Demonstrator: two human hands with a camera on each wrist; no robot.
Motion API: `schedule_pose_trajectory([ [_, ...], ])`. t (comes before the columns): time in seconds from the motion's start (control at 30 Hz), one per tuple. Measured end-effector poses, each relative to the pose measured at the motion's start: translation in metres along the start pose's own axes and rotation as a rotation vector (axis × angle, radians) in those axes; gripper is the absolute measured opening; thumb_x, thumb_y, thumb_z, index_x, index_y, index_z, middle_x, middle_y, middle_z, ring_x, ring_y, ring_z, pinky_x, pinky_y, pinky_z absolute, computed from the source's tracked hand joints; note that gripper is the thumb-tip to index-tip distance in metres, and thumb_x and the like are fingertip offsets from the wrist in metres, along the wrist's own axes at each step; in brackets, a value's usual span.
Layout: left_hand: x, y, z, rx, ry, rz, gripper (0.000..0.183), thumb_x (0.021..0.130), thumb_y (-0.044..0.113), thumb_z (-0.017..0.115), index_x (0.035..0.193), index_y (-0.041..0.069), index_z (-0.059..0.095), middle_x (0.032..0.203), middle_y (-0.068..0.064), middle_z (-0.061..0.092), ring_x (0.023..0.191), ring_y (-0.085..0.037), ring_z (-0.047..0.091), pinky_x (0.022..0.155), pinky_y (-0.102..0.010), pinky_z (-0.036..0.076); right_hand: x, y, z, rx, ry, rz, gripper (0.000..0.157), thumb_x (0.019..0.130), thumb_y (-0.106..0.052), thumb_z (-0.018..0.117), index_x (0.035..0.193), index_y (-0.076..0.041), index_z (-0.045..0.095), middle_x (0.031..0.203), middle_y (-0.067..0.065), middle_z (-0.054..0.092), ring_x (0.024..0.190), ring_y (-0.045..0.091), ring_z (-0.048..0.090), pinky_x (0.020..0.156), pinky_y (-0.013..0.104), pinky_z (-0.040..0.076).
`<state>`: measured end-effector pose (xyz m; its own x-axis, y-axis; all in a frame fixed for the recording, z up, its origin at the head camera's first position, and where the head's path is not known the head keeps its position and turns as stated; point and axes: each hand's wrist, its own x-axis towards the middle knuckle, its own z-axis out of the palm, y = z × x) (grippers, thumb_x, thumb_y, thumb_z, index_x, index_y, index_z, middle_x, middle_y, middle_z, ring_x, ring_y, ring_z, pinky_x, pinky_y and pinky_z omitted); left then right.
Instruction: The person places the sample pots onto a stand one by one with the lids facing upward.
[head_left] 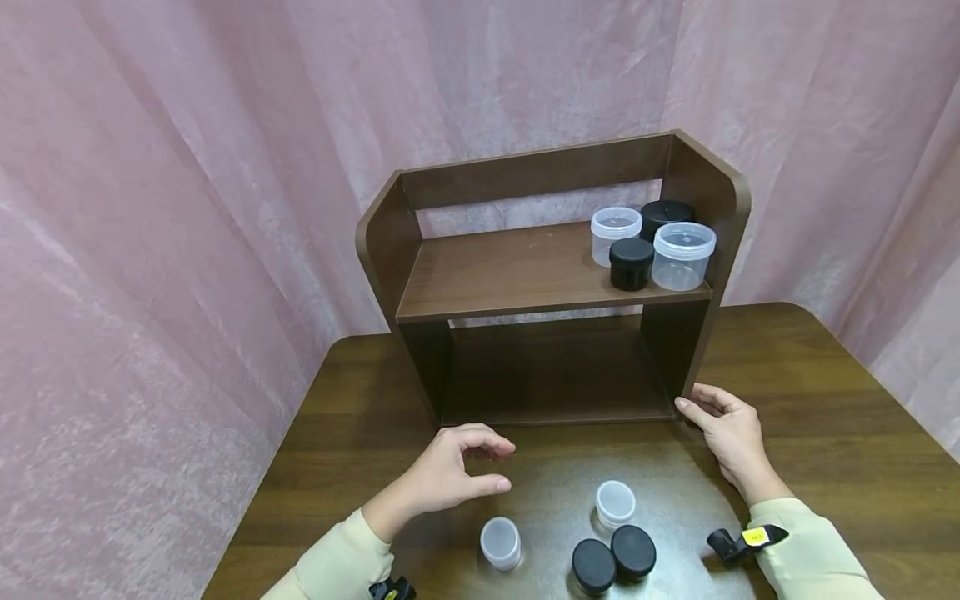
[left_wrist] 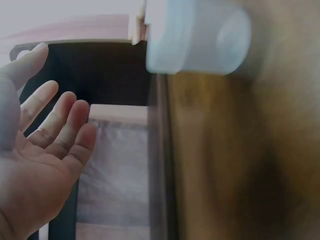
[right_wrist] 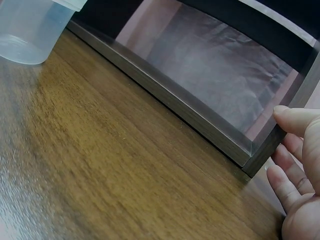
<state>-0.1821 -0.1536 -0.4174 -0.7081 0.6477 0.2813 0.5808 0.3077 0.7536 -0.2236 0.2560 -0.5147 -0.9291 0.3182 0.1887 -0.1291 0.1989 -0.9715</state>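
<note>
A brown two-tier wooden shelf (head_left: 495,267) stands on the table. My right hand (head_left: 727,429) pinches the lower front corner of its right side panel, thumb on the front edge and fingers along the outer face, as the right wrist view shows. In front of the shelf my left hand (head_left: 450,471) hovers with thumb and fingers spread apart and nothing between them. Nearest to it on the table is a small clear jar with a white lid (head_left: 501,543). A second white-lidded jar (head_left: 615,502) stands further right, beside two black-lidded jars (head_left: 594,567) (head_left: 633,552).
The upper tier's right end holds a large clear jar (head_left: 682,256), a smaller clear jar (head_left: 615,236), a small black jar (head_left: 632,264) and a larger black one (head_left: 667,212). Pink curtains (head_left: 225,250) hang behind the wooden table (head_left: 810,392).
</note>
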Motion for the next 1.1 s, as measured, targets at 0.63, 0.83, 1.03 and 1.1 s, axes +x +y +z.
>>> schedule_pose_trajectory([
  [0.63,-0.049,-0.018,0.032,0.067,-0.128,0.038,0.059,0.072,0.023,0.086,0.123,0.008,0.061,0.117,-0.004,0.062,0.101,-0.02,0.061,0.086,-0.031,0.052,0.001,-0.001,0.0,-0.006,-0.011,-0.007,0.043,0.085,-0.019,0.075,0.116,0.007,0.061,0.089,-0.023,0.063,0.087,-0.007,0.058,0.072,0.008,0.047],
  [0.83,-0.055,-0.019,0.036,0.028,-0.141,-0.014,0.062,0.068,0.015,0.087,0.123,0.006,0.06,0.117,-0.004,0.061,0.102,-0.017,0.06,0.086,-0.034,0.053,0.0,0.0,-0.001,-0.019,-0.009,0.003,0.043,0.085,-0.02,0.075,0.117,0.006,0.061,0.089,-0.024,0.062,0.088,-0.007,0.057,0.071,0.008,0.047],
  [1.03,-0.052,0.003,0.031,-0.015,-0.15,-0.031,0.055,0.068,0.003,0.085,0.117,-0.002,0.062,0.111,-0.013,0.063,0.099,-0.013,0.061,0.084,-0.034,0.054,0.0,-0.001,-0.001,-0.018,-0.006,0.003,0.047,0.085,-0.019,0.075,0.12,0.009,0.059,0.091,-0.022,0.063,0.088,-0.007,0.057,0.072,0.008,0.046],
  [1.1,-0.052,0.007,0.029,-0.014,-0.152,-0.026,0.052,0.068,0.003,0.085,0.115,-0.002,0.063,0.11,-0.012,0.064,0.098,-0.011,0.06,0.083,-0.031,0.054,-0.001,-0.001,0.0,-0.016,-0.006,0.002,0.047,0.085,-0.018,0.075,0.12,0.009,0.059,0.091,-0.022,0.063,0.088,-0.008,0.057,0.072,0.008,0.047],
])
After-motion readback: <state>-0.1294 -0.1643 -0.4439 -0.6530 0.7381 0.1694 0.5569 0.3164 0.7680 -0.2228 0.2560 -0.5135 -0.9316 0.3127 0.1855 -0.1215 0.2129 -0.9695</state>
